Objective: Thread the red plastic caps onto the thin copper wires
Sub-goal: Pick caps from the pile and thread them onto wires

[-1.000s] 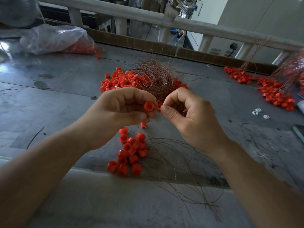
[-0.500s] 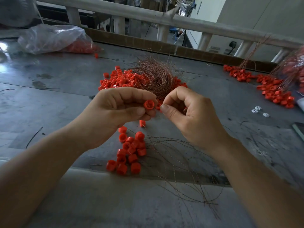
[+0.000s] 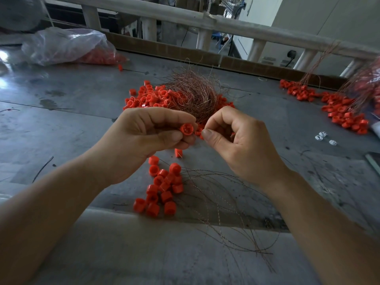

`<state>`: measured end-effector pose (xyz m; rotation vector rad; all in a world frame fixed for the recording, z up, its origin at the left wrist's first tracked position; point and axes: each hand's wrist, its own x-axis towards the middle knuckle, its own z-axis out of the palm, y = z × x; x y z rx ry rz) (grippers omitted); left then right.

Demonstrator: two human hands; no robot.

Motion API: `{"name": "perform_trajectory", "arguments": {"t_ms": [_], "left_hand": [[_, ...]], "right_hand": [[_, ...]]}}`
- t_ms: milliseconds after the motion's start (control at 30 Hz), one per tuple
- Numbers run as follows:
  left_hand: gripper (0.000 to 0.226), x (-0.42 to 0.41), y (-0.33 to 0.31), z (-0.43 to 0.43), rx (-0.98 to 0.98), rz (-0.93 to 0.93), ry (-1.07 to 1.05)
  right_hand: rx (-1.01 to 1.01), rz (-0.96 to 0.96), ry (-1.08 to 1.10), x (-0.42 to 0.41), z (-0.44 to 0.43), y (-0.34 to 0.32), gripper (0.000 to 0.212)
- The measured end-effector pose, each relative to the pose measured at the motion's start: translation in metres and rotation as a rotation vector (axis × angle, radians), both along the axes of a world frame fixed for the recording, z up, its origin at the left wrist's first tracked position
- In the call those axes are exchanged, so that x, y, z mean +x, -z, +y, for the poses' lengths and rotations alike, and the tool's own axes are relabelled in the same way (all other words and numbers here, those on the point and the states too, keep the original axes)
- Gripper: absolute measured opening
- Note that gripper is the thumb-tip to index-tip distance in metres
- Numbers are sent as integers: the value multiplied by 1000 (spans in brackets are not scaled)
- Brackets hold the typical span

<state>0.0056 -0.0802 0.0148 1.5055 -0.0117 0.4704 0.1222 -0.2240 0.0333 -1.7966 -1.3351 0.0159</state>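
Note:
My left hand pinches a red plastic cap between thumb and fingers, its open side facing me. My right hand is closed in a pinch just right of the cap; the thin copper wire in it is too fine to see clearly. Behind both hands lies a tangled bundle of copper wires on a heap of loose red caps. Below the hands sits a cluster of red caps with copper wires trailing from them toward the table's near edge.
A grey table carries a clear plastic bag of red caps at the back left. Another pile of caps with wires lies at the right. Small white pieces sit near it. A white railing runs behind.
Both hands stay close together at the cap. The right thumb and finger have shifted slightly nearer to the cap's opening.

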Motion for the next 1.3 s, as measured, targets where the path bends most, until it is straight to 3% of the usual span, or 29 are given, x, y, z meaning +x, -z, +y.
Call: {"name": "perform_trajectory", "arguments": {"t_ms": [433, 833, 1033, 1133, 1300], "left_hand": [[33, 0, 0, 0, -21, 3, 2], [27, 0, 1, -3, -175, -24, 152], [27, 1, 5, -3, -188, 16, 167], [27, 2, 5, -2, -183, 20, 160], [27, 1, 6, -2, -185, 20, 140]], "right_hand": [[-13, 0, -10, -1, 0, -1, 16], [-45, 232, -105, -2, 3, 5, 18], [-109, 241, -162, -2, 4, 8, 26], [-172, 171, -68, 13, 1, 4, 17], [-201, -15, 385, 65, -12, 9, 4]]}}
